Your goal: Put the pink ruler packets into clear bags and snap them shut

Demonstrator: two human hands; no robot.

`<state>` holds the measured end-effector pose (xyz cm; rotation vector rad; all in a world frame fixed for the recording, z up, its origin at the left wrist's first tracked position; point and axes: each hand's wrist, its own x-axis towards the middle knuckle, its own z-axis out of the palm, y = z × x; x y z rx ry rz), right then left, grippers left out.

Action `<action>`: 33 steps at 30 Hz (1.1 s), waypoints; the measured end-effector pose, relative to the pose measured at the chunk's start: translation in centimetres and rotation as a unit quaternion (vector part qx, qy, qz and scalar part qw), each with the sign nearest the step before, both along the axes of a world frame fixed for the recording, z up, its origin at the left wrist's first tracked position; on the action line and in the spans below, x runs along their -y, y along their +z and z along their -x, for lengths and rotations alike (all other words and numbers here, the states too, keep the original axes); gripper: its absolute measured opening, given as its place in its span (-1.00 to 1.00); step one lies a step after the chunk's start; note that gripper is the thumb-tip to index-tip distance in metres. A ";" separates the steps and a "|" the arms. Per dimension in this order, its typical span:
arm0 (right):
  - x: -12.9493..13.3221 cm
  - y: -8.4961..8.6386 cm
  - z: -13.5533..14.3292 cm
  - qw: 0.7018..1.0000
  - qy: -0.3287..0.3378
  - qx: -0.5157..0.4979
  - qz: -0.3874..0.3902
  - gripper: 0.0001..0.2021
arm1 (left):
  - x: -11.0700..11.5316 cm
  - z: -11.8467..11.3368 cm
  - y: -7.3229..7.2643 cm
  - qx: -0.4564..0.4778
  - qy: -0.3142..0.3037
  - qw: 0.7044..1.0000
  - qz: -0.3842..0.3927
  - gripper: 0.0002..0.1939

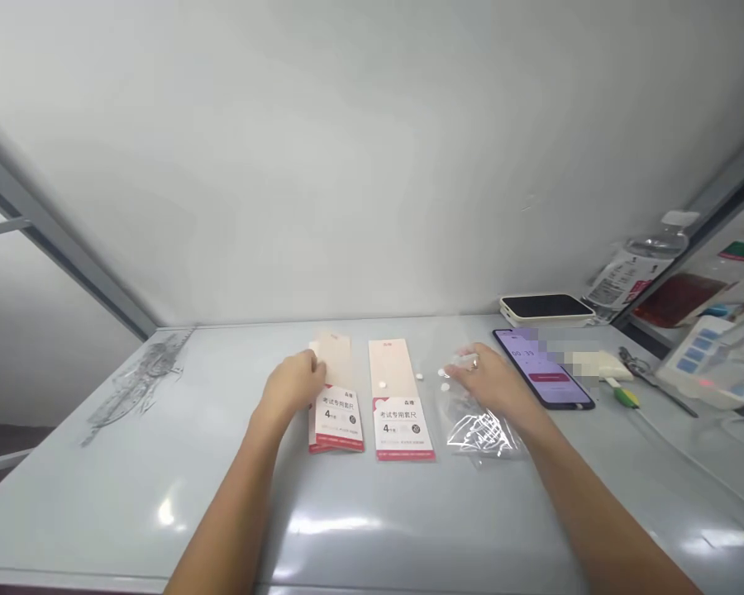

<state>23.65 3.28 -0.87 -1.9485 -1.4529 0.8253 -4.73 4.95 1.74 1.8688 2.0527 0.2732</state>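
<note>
On the table (341, 516), the clear plastic (480, 434) lies nearest at right; a dragging sleeve of film could catch the right hand (471, 368). Left of it are the middle packet (403, 426) and overlapping left packets (340, 413); a sideways nudge might skew the overlap. My left hand (296, 382) curls at their left edge (whether it grips, I can't tell). My right bends beside white discs (445, 387), its pinch unclear to me; a brush could scatter them. Farther right, a wide elbow might shove the phone (546, 377).
</note>
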 end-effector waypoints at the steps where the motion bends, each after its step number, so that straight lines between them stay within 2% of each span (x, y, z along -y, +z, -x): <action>1: -0.2 -0.4 -0.2 0.997 -0.010 0.070 -0.002 -0.48 | -0.1 0.3 -0.2 -0.048 0.008 0.999 0.020 -0.80; 4: -0.3 -1.3 -0.1 0.973 -0.005 0.231 -0.005 -0.42 | -0.1 0.4 -0.8 -0.098 0.027 0.994 0.035 -0.91; 7: -0.1 -1.4 0.3 0.952 0.017 0.305 0.012 -0.51 | 0.3 -1.0 -1.2 -0.121 0.020 0.992 -0.010 -0.89; 10: 0.1 -1.3 0.6 0.936 0.024 0.351 0.005 -0.54 | 1.2 -3.6 -1.9 -0.114 -0.061 0.986 -0.102 -0.78; 12: 0.1 -1.3 0.6 0.928 0.022 0.370 -0.027 -0.52 | 1.9 -5.4 -2.6 -0.109 -0.130 0.980 -0.103 -0.67; 14: 0.1 -1.2 0.8 0.927 0.023 0.364 -0.084 -0.52 | 2.5 -6.7 -3.4 -0.116 -0.169 0.975 -0.090 -0.64; 18: 0.7 -0.8 2.0 0.937 0.052 0.257 -0.229 -0.64 | 2.9 -7.5 -4.1 -0.131 -0.190 0.970 -0.082 -0.70; 21: 1.5 -0.3 3.5 0.949 0.086 0.160 -0.256 -0.71 | 2.7 -7.1 -3.7 -0.130 -0.191 0.969 -0.084 -0.73; 25: 2.5 0.6 4.9 0.981 0.062 0.043 -0.176 -0.60 | 2.6 -6.5 -2.6 -0.098 -0.183 0.969 -0.132 -0.71; 27: 2.7 1.1 5.1 0.990 0.072 -0.080 -0.096 -0.50 | 2.7 -6.4 -2.3 -0.090 -0.188 0.966 -0.154 -0.70; 28: 2.7 1.3 5.1 0.982 0.095 -0.156 -0.053 -0.50 | 2.8 -6.5 -2.2 -0.089 -0.202 0.962 -0.164 -0.70; 30: 2.8 1.5 5.0 0.948 0.148 -0.280 0.021 -0.58 | 3.1 -6.6 -2.2 -0.090 -0.251 0.947 -0.181 -0.69; 31: 2.8 1.5 5.0 0.935 0.165 -0.312 0.041 -0.64 | 3.2 -6.8 -2.3 -0.089 -0.276 0.939 -0.185 -0.68; 33: 2.8 1.5 5.0 0.928 0.169 -0.328 0.052 -0.71 | 3.5 -7.0 -2.3 -0.073 -0.290 0.936 -0.185 -0.67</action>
